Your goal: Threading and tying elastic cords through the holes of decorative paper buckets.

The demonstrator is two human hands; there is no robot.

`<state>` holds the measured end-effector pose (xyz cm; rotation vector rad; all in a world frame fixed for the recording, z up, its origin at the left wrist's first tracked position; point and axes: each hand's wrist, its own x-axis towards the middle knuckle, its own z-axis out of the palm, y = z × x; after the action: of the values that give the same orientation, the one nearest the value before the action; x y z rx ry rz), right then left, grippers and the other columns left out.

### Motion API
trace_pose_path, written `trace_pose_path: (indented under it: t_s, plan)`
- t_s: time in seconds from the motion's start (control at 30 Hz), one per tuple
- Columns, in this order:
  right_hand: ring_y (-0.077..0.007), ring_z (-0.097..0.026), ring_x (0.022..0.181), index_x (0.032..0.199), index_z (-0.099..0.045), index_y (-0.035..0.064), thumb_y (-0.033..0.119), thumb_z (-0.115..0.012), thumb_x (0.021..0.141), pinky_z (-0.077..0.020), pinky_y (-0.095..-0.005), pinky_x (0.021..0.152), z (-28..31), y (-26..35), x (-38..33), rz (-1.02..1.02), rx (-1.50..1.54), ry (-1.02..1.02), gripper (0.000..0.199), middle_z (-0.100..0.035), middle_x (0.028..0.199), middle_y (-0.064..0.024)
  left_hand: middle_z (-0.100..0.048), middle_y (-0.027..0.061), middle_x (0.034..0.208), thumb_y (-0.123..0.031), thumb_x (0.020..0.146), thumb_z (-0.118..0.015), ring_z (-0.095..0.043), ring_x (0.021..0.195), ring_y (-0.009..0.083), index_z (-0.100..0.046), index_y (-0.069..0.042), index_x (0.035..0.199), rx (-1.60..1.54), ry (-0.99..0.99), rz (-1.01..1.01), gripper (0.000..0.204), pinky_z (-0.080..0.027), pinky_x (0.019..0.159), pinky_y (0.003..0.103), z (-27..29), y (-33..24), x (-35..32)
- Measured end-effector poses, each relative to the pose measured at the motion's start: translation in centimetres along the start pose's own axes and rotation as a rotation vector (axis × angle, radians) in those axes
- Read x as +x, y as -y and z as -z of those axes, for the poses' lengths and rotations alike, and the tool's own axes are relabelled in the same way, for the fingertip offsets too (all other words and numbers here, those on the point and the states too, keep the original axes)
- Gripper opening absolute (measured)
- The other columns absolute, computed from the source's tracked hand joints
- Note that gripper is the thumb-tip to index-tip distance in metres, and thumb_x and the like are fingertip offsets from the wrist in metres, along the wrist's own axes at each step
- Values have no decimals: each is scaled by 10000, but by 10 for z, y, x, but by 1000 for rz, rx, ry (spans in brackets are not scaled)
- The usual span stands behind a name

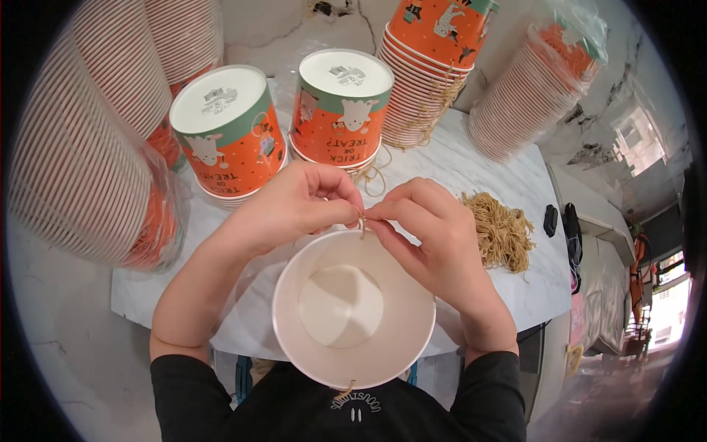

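Note:
A white-lined paper bucket [300, 298] stands before me at the table's near edge, its mouth tilted up toward me. Both my hands meet over its far rim. My left hand [305, 199] pinches a thin tan cord [361, 225] between thumb and forefinger. From the other side my right hand [431, 232] pinches the same cord, fingertips almost touching those of the left. The cord runs down to the far rim. At the near rim a second bit of cord [345, 394] hangs out by a small hole.
Upside-down orange and green buckets [228, 151] [340, 121] stand just beyond my hands. A taller stack [420, 96] with cords rises behind. Bagged bucket stacks fill the left [88, 162] and far right [519, 96]. A heap of tan cords [501, 232] lies right, beside a small black object [550, 220].

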<state>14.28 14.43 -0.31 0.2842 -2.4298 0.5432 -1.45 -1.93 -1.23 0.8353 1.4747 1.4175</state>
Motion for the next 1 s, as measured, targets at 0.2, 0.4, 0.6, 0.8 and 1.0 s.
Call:
trace_pose_path:
  t_s: [0.2,0.4,0.6,0.8,1.0]
  plan:
    - [-284,-643,813,948,-662,52,50,-750,865,-524,-395,668,-2,2,1,-48,12,24,121,-621,904,-84,-649,-54,840,-13,887,-667,-525,680,-21,-675,-27,941,52,-96,-75,56,-382,575,161,-9,6,0]
    - [-327,-639,846,1017,-608,27,25,-682,929,-520,-409,715,-3,2,2,-131,119,65,115,-587,955,-125,-621,-77,796,-41,894,-675,-461,615,-33,-685,-19,926,86,-271,-311,39,-367,560,182,-21,15,-2]
    - [-351,-644,865,1070,-586,1,-2,-647,961,-522,-391,735,-9,-4,-1,-263,303,15,126,-584,987,-153,-646,-77,815,-18,906,-695,-453,617,-35,-692,-26,942,79,-290,-372,37,-361,560,179,-25,18,0]
    - [-297,-662,855,1070,-594,-8,-6,-641,971,-533,-368,738,-10,-13,0,-283,368,12,110,-592,965,-145,-692,5,976,24,938,-707,-621,823,7,-672,3,1045,-43,-208,-277,115,-495,714,168,-22,12,-1]
    - [-226,-672,800,1039,-609,-19,0,-674,963,-551,-327,705,-11,-14,1,-393,517,-20,101,-628,944,-122,-705,21,991,7,938,-731,-652,841,26,-667,-7,1038,-135,-159,-252,120,-519,735,181,-17,17,4]
